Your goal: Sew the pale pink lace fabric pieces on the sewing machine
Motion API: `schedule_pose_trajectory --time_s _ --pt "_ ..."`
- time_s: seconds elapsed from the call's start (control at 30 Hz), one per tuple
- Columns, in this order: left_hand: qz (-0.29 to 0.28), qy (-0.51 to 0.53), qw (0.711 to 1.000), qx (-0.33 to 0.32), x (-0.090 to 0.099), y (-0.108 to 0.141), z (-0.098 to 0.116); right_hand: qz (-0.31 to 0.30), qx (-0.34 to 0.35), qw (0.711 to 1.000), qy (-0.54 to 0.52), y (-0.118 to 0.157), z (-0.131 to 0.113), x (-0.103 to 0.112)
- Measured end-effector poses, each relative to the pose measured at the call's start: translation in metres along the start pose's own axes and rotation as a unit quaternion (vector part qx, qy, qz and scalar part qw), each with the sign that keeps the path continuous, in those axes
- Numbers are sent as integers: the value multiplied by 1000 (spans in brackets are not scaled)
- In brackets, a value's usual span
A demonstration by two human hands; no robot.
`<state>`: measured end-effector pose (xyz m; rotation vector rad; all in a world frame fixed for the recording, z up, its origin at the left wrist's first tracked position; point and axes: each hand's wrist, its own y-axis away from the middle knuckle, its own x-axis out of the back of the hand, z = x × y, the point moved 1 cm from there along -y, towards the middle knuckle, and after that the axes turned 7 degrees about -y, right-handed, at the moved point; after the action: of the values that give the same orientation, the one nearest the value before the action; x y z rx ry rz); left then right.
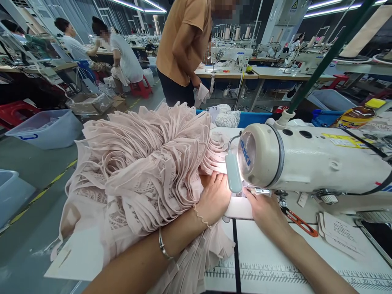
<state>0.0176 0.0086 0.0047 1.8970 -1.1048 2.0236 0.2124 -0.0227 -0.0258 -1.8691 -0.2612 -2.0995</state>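
My left hand (pixel 216 194) lies flat by the needle area of a white sewing machine (pixel 306 159), fingers stretched forward and close together. It sits at the edge of a large heap of pale pink lace-trimmed fabric pieces (pixel 147 163). My right hand (pixel 265 206) is under the machine head, its thumb pointing toward the needle area and apart from the other fingers, which the head partly hides. A small grey-green lamp (pixel 233 173) hangs between my hands and lights the spot. More pink pieces (pixel 211 249) hang in a chain below my left wrist.
Orange-handled snips (pixel 301 224) and paper tags (pixel 338 234) lie right of my right hand. A printed ruler (pixel 269 273) runs along the table's front. A person in a brown shirt (pixel 183 45) stands beyond the heap, holding fabric. Plastic tubs (pixel 45 132) stand on the floor at left.
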Motion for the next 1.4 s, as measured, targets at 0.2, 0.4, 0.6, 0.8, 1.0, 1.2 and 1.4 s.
schedule_pose_trajectory --time_s 0.2,0.4,0.6,0.8,1.0,1.2,1.4 --pt "13 -8 1000 -14 1 1 0 33 -10 999 1 0 -3 6" --pt "13 -2 1000 -17 1 1 0 61 1 998 -7 3 -1 3" --pt "37 3 999 8 4 -1 1 59 7 998 4 5 2 -2" --pt "23 19 1000 -3 8 -2 0 9 -12 1000 -1 3 -2 4" --pt "18 -5 1000 -7 7 -1 0 -31 -16 999 8 0 -8 11" --pt "24 -16 1000 -9 6 -1 1 -21 -8 1000 5 -2 -7 9" --pt "24 -2 1000 -6 7 -1 1 -30 -13 999 4 -3 -8 10"
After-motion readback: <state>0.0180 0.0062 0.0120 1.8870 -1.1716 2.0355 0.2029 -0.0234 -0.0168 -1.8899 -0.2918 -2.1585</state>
